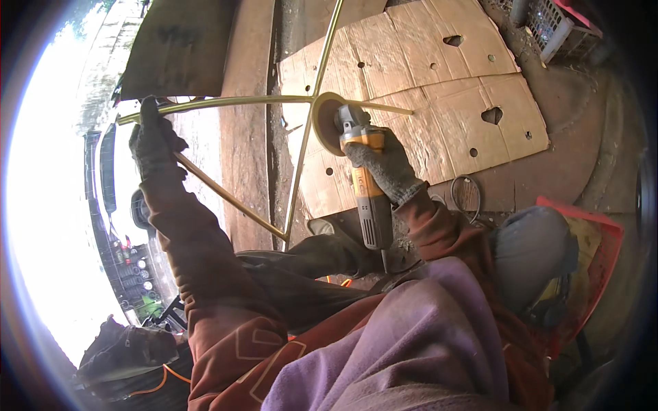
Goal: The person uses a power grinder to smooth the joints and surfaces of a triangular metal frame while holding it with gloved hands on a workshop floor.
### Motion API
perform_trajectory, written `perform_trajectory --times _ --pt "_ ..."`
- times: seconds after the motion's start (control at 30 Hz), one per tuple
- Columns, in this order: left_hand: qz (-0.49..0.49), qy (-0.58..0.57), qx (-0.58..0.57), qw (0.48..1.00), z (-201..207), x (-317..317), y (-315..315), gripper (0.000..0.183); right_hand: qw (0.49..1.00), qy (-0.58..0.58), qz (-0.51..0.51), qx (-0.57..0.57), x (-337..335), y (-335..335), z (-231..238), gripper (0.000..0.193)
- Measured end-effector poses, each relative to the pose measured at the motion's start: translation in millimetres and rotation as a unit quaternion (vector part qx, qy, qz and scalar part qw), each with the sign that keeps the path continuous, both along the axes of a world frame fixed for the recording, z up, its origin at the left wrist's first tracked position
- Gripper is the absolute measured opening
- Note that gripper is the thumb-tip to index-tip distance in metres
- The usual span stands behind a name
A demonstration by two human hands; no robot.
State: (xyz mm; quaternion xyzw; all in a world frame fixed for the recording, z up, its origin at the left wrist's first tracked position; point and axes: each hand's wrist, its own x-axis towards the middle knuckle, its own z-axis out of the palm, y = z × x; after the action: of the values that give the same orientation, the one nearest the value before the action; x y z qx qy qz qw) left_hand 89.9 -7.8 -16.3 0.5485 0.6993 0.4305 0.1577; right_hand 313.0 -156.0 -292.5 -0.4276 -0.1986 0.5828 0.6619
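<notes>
A frame of thin gold-coloured metal bars [233,102] spans the space before me, its bars crossing near the middle. My left hand [156,140], in a grey glove, closes round the frame at its left end. In my gloved right hand [391,168] is a yellow and grey angle grinder [375,218], gripped by its body with the handle toward me. The grinder's round disc [322,125] lies against the place where the bars cross, or just over it; contact cannot be made out. Part of the joint is hidden behind the disc.
Flattened cardboard [439,130] with several holes covers the ground under the frame. A dark panel [175,48] stands at the far left. A plastic crate [548,31] is at the far right, a red plastic chair [610,246] at my right. A cable loop [467,198] lies near my right forearm.
</notes>
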Motion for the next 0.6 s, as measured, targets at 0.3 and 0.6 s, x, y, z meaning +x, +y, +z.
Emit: perform_trajectory --times 0.3,0.6 --pt "0.038 0.071 -0.079 0.994 12 33 15 0.039 0.992 0.065 0.034 -0.104 47 2 -37 0.033" --pt "0.022 0.127 -0.083 0.988 5 -25 15 0.025 0.994 0.036 0.089 -0.057 42 2 -7 0.035"
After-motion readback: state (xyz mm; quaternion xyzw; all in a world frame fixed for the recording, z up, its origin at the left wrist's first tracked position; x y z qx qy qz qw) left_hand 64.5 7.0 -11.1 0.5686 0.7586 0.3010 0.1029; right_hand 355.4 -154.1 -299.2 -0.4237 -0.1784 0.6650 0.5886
